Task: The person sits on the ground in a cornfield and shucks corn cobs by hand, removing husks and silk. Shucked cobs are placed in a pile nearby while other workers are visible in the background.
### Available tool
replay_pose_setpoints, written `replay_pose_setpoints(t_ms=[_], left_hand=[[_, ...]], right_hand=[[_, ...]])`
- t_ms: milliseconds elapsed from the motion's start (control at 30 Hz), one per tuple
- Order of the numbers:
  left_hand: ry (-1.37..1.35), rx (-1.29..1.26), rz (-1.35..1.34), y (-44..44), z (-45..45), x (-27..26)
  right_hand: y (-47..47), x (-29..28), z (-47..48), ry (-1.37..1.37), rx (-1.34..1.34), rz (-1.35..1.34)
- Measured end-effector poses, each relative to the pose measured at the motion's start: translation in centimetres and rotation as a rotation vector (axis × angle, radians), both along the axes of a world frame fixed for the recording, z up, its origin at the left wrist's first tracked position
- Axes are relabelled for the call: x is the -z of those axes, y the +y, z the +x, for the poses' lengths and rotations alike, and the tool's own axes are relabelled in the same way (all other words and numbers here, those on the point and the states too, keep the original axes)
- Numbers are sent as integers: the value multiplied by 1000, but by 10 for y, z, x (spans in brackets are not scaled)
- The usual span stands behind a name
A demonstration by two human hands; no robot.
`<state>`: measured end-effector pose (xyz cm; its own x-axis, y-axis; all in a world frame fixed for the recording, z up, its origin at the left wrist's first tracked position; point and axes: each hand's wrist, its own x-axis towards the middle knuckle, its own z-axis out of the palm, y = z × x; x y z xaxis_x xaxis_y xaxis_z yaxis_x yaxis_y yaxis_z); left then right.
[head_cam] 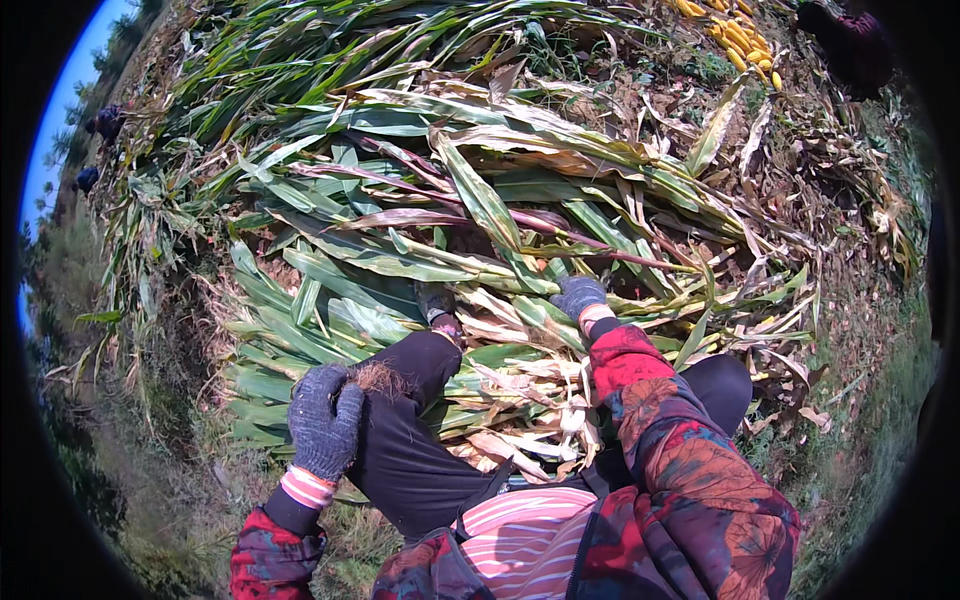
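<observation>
My left hand (324, 420), in a dark grey knitted glove, is beside my left thigh with its fingers curled. A tuft of brown corn silk (380, 379) lies against its thumb side, over the dark trousers (409, 450). What is inside that palm is hidden. Ahead and to the right, my right hand (581, 297), gloved alike, reaches into the cut corn stalks. It closes on a green corn stalk (487, 274) that runs leftward from it; its fingertips are partly hidden by leaves. Dry pale husks (532, 386) lie between my legs.
Cut corn plants (360, 67) lie in a thick layer across the ground ahead. Yellow husked ears (739, 41) are heaped at the upper right, near a person in dark clothing (855, 49). Other dark figures (109, 124) appear at the far left. My shoe (435, 300) stands among the leaves.
</observation>
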<state>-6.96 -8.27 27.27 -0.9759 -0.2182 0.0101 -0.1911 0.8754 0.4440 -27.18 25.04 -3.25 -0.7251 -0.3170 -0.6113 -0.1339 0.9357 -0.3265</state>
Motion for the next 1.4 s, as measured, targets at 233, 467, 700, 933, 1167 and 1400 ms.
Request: replay_pose_setpoints(t_ms=[233,467,700,933,1167,1400], left_hand=[[150,-107,71,-2,25,9],[357,176,-423,8,47,9],[317,-87,35,16,7,34],[-469,-33,-67,73,-41,71],[-661,135,-404,64,-82,176],[-394,122,-215,13,-123,293]], right_hand=[[4,-79,74,351,-67,-131],[4,-142,121,824,-143,-314],[17,-151,174,713,-78,-289],[19,-149,184,802,-130,-291],[22,-145,193,869,-170,-250],[31,-151,199,874,-136,-316]])
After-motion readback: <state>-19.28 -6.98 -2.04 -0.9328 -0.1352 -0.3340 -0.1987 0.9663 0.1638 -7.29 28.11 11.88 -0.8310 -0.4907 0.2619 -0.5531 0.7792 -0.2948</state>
